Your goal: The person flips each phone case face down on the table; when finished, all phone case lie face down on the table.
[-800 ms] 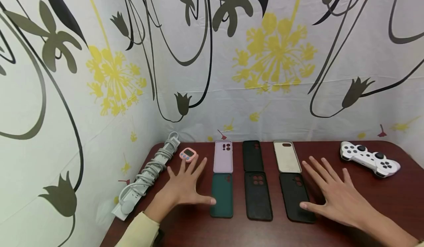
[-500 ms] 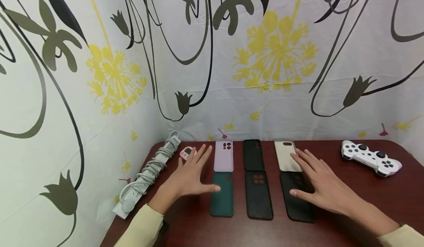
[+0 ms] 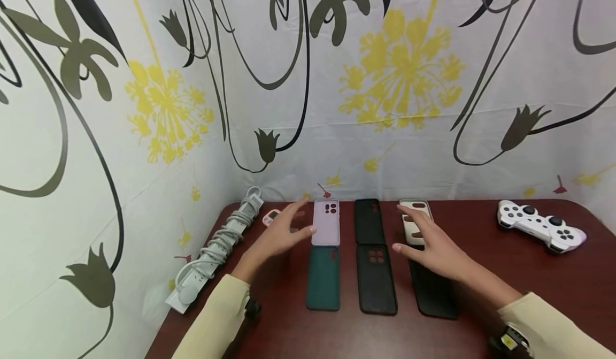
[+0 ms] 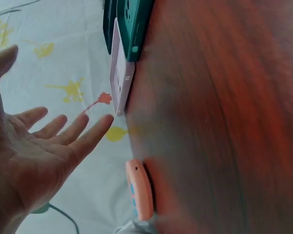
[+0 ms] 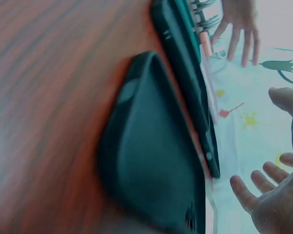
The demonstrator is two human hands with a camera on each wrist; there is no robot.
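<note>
Six phone cases would be several: they lie in two rows on the dark red table (image 3: pixel 289 332). In the back row are a lilac phone case (image 3: pixel 325 225), a black phone case (image 3: pixel 369 222) and a cream phone case (image 3: pixel 413 233). A green phone case (image 3: pixel 323 279) and two black ones, the middle one (image 3: pixel 377 289) and the right one (image 3: pixel 435 295), form the front row. My left hand (image 3: pixel 279 234) hovers left of the lilac case, fingers spread and holding nothing. Over the cream case, partly covering it, my right hand (image 3: pixel 435 246) reaches with loose, empty fingers.
A white power strip (image 3: pixel 216 252) wrapped in its cord lies along the left edge. Behind my left hand sits a pink timer (image 3: pixel 270 218), partly hidden. A white game controller (image 3: pixel 541 226) rests at the right. Patterned cloth hangs behind the table.
Both hands have moved forward over the table, the left one slightly right, the right one leftward from the front right case to over the cream case. The phone cases have stayed put.
</note>
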